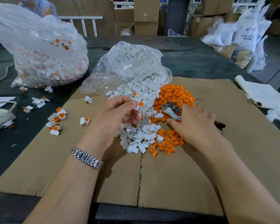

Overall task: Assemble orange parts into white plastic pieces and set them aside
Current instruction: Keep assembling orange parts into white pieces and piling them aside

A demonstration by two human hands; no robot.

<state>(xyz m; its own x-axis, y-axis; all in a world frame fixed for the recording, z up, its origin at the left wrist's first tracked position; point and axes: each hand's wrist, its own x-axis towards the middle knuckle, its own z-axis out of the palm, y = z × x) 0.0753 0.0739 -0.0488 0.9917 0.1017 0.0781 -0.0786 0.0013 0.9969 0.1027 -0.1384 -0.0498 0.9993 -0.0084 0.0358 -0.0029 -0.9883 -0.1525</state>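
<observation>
The left hand (120,110) pinches a small white plastic piece with a round orange insert (139,104) near frame centre, so its grip is narrow. To finish well, I judge the insert should be pressed flush, then the piece laid with the finished ones (57,118) at left. The right hand (192,122) reaches, fingers loosely spread, over the loose orange plastic parts (173,94), holding nothing clearly.

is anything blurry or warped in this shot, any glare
Head view: the right hand over the orange plastic parts is motion-smeared; the left hand pinching a white piece with orange insert stays sharp; wide-angle bending at edges; mild sheen on the clear plastic bag.
</observation>
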